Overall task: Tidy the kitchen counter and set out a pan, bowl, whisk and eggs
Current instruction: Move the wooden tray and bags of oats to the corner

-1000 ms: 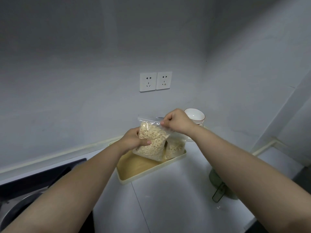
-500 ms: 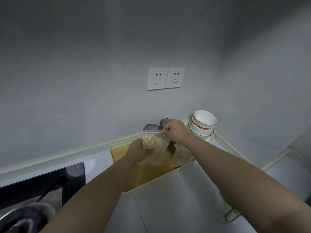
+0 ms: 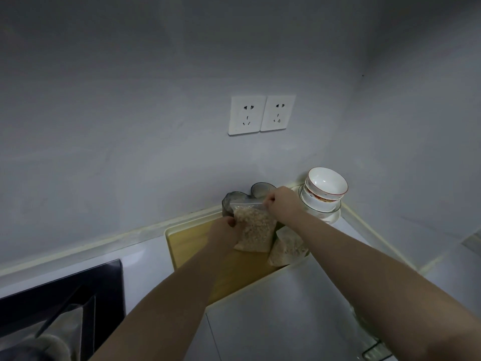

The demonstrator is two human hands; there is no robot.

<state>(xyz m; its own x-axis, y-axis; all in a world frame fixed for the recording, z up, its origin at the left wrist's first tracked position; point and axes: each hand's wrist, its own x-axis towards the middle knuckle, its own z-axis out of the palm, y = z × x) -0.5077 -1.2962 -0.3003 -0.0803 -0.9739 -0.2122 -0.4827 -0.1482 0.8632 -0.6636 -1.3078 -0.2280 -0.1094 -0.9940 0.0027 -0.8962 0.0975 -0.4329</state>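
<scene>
I judge that I am in the tidying part of the job, and early in it. Closest to me, the pale desk carries none of the things I must set out: I see no whisk and no eggs. At 7 o'clock the black hob shows a grey shape at its near edge that may be a pan, though I cannot tell. At 5 o'clock a greenish item with a wire clasp sits at the frame's edge, too cut off to name.

Past that, my forearms reach forward over the cream-rimmed tray. My left hand grips the left side of a zip bag of oats, fingers curled round its edge. My right hand pinches the bag's seal strip at its right end. The bag stands upright over the tray's far part; I cannot tell whether its base rests on the tray. A second bag leans just beside it at 4 o'clock.

Behind the bags stand two dark glass bowls, touching the wall side. At 2 o'clock of the tray, in the corner, a stack of white bowls waits on a plate, so a bowl is at hand but not yet set out. Above, twin sockets sit on the wall.
</scene>
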